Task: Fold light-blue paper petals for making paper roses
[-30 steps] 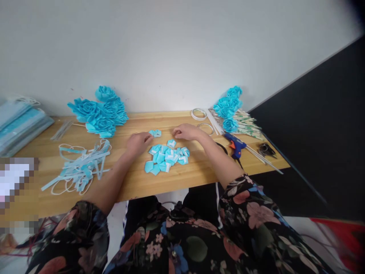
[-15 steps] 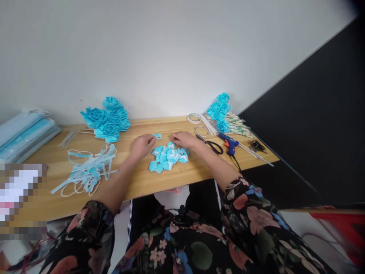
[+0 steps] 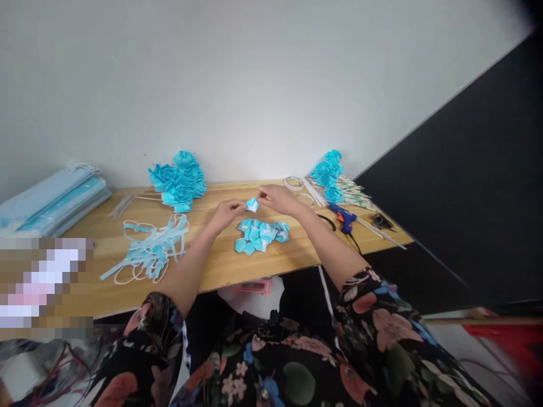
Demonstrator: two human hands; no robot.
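Note:
My left hand and my right hand are raised a little above the wooden table, and both pinch one small blue folded piece between them. Right below lies a pile of several similar blue folded pieces with white tape strips on them. Both wrists come out of dark floral sleeves.
A heap of blue paper flowers lies at the back. Cut blue and white strips lie left, beside a stack of blue face masks. To the right are tape rolls, scissors, a blue glue gun and flowers on sticks.
Both hands have lifted off the table and come together, with one blue folded piece taken up between them. The camera has tilted and shifted, so the table sits further right in view.

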